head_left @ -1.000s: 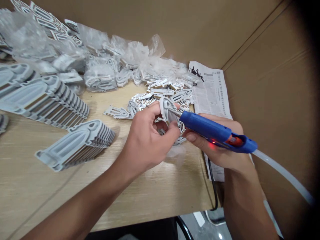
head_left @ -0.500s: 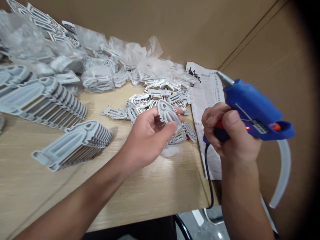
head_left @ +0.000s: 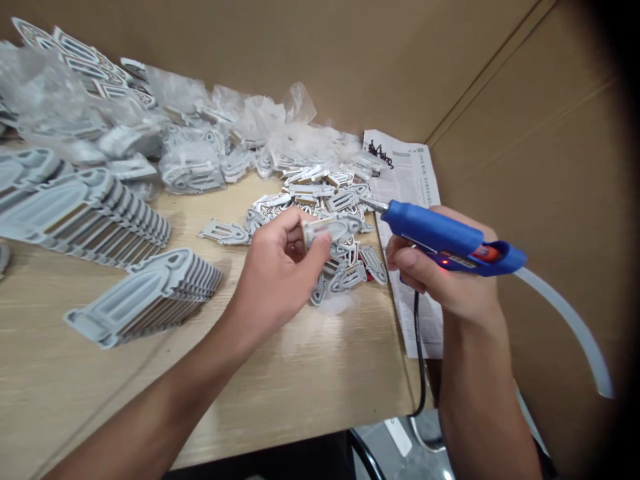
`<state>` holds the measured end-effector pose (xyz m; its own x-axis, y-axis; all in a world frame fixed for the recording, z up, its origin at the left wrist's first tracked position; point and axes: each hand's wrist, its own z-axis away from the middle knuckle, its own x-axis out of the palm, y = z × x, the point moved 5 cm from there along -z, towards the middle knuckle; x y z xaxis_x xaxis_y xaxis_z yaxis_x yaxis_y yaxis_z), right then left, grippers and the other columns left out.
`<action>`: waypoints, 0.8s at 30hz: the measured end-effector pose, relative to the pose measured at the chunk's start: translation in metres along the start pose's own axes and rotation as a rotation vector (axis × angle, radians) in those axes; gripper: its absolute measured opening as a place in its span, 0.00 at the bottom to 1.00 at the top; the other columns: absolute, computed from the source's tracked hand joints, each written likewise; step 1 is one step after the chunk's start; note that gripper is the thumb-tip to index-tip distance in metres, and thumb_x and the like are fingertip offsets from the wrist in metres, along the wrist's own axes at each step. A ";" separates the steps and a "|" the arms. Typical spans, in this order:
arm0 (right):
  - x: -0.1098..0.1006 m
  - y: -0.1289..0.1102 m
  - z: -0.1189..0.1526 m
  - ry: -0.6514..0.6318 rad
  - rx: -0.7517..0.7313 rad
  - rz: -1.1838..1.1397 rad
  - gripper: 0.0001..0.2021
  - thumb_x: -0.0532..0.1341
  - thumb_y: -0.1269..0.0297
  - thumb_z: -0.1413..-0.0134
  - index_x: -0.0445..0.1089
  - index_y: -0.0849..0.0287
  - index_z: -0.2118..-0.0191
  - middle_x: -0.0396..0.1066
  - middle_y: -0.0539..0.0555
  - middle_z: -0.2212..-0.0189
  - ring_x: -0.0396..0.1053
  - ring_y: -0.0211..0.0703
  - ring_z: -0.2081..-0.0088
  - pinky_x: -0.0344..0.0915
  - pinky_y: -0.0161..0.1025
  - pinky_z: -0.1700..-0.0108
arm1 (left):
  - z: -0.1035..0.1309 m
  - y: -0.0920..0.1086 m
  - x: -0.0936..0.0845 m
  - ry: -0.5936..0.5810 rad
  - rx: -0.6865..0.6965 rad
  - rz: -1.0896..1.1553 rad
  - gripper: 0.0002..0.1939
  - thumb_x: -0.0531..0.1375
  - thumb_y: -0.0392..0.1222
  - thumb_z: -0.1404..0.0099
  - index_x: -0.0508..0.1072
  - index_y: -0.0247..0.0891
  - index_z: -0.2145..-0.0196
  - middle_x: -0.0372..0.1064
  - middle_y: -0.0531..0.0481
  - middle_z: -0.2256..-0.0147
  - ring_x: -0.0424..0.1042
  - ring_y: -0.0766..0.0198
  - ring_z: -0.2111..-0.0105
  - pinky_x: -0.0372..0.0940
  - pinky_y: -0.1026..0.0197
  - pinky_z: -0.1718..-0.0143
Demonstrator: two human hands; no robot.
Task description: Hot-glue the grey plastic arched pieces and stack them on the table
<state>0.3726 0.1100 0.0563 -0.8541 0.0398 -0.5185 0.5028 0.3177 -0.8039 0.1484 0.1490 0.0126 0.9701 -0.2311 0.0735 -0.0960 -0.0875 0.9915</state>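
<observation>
Between thumb and fingers, my left hand holds a small grey ornamental piece above a loose pile of similar pieces. My right hand is closed around a blue glue gun with a small red light lit. The gun's metal nozzle points left, near the held piece's right end; whether they touch I cannot tell. A translucent glue stick curves out of the gun's back. Two rows of stacked grey pieces, one long and one shorter, stand to the left.
Plastic-bagged pieces line the back of the wooden table. Newspaper with black scraps lies along the right edge. A black cord hangs below the gun. Brown panels rise behind and at the right.
The glue gun has come down and left, its nozzle now closer to the held piece. My left hand has turned that piece from steeply slanted to nearly level.
</observation>
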 end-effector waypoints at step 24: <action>0.017 -0.019 -0.009 0.023 -0.031 0.105 0.21 0.82 0.48 0.47 0.72 0.52 0.70 0.66 0.45 0.79 0.57 0.37 0.78 0.53 0.38 0.78 | 0.004 0.008 0.005 -0.012 -0.031 0.050 0.15 0.68 0.42 0.28 0.66 0.42 0.69 0.60 0.56 0.74 0.60 0.67 0.75 0.55 0.61 0.76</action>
<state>0.3470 0.1131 0.0656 -0.8001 0.0957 -0.5922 0.5854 0.3400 -0.7360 0.1521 0.1435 0.0203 0.9616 -0.2456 0.1224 -0.1376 -0.0458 0.9894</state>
